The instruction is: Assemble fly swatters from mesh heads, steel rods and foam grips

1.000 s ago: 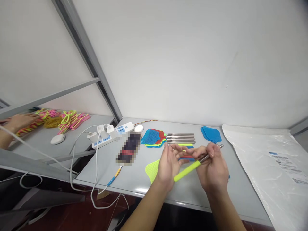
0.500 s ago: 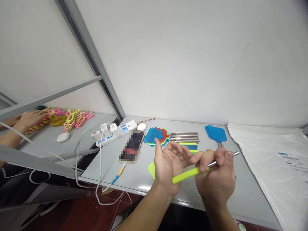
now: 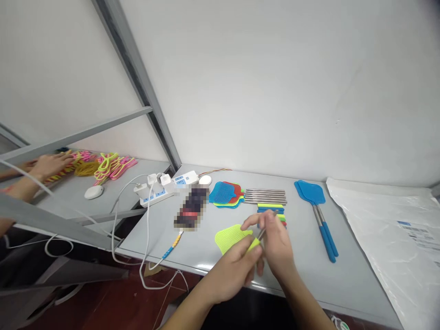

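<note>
Your left hand (image 3: 231, 270) clasps a yellow grip (image 3: 255, 244), your right hand (image 3: 277, 245) its rod (image 3: 263, 232), over the table's (image 3: 343, 284) near side. Two blue swatters (image 3: 317, 215) at right look whole; loose heads (image 3: 224, 193), rods (image 3: 264, 196) and spare grips (image 3: 271, 209) beyond look unjoined.

- Two hands of the person: one left hand (image 3: 232, 270), one right hand (image 3: 277, 243).
- One yellow-green-sleeved rod (image 3: 255, 243), held between them.
- Two blue swatters (image 3: 313, 193) with shafts and handles.
- One yellow-green mesh head (image 3: 231, 237) lying by itself.
- At least four stacked mesh heads (image 3: 224, 194): two blue, one red, one yellow-green.
- At least five metal rods (image 3: 265, 197), too close together for a sure count.
- At least four coloured sleeves (image 3: 271, 209), some hidden by the right hand.
- One phone (image 3: 192, 208).
- Two power strips (image 3: 185, 179).
- Three white plugs (image 3: 151, 180).
- Two white rounded devices (image 3: 205, 180).
- One plastic package (image 3: 374, 238).
- One mustard cord bundle (image 3: 86, 168).
- At least two pink-and-yellow cord bundles (image 3: 107, 167).
- One clearly visible co-worker's hand (image 3: 53, 165).
</note>
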A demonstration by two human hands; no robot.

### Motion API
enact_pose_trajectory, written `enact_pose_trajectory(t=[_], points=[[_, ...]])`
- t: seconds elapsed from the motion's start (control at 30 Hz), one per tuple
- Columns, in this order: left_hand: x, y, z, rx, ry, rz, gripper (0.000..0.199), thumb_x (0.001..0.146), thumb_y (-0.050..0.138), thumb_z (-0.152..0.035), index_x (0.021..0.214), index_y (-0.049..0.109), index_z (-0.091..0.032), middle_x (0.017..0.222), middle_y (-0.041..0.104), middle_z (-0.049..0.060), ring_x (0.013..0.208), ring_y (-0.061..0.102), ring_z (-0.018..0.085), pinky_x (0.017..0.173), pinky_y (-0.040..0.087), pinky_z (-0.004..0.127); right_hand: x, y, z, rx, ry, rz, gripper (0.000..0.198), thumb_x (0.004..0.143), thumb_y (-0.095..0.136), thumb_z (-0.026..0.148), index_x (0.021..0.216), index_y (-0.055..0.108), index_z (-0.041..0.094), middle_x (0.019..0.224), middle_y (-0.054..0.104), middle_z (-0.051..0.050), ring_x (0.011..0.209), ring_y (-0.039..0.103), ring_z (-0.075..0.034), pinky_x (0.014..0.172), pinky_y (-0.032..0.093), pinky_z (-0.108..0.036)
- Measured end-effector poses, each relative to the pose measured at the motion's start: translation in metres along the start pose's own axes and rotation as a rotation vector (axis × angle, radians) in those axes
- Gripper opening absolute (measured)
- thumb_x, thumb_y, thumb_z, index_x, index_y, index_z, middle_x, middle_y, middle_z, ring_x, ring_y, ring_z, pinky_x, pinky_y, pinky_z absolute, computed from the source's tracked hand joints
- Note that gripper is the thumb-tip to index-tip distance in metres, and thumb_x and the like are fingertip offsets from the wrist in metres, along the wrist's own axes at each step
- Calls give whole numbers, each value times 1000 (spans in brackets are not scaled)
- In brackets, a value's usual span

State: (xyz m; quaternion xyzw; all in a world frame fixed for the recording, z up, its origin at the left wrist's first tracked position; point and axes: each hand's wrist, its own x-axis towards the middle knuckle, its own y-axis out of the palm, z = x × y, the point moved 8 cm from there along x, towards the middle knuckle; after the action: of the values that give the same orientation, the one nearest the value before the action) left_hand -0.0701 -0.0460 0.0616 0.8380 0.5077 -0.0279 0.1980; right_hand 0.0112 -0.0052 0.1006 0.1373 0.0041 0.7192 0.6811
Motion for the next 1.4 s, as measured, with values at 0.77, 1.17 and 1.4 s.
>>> enact_pose_trajectory(t=[0.77, 1.17, 1.4], points=[[-10, -115, 43, -505, 203, -338, 36, 95, 40, -51, 98, 53, -17, 60, 44, -8, 38, 27, 2, 50, 38, 23, 3, 28, -88, -1246, 201, 340, 38, 65, 74, 51, 82, 60, 20, 86, 62, -6, 80, 59, -25, 70, 44, -35], [30, -76, 48, -258, 73, -247, 39, 87, 49, -48, 113, 49, -19, 41, 37, -12, 29, 26, 6, 50, 37, 24, 29, -65, -31, 64, 233, -370, 56, 69, 75, 44, 116, 59, 18, 101, 70, -8, 87, 67, -25, 69, 55, -33], [59, 11, 45, -23, -22, 8, 37, 90, 46, -49, 107, 51, -16, 41, 47, -8, 28, 26, 7, 34, 14, 18, 34, -128, -5, 273, -7, -605, 47, 80, 65, 38, 124, 54, 24, 114, 67, -6, 100, 65, -22, 86, 52, -37]])
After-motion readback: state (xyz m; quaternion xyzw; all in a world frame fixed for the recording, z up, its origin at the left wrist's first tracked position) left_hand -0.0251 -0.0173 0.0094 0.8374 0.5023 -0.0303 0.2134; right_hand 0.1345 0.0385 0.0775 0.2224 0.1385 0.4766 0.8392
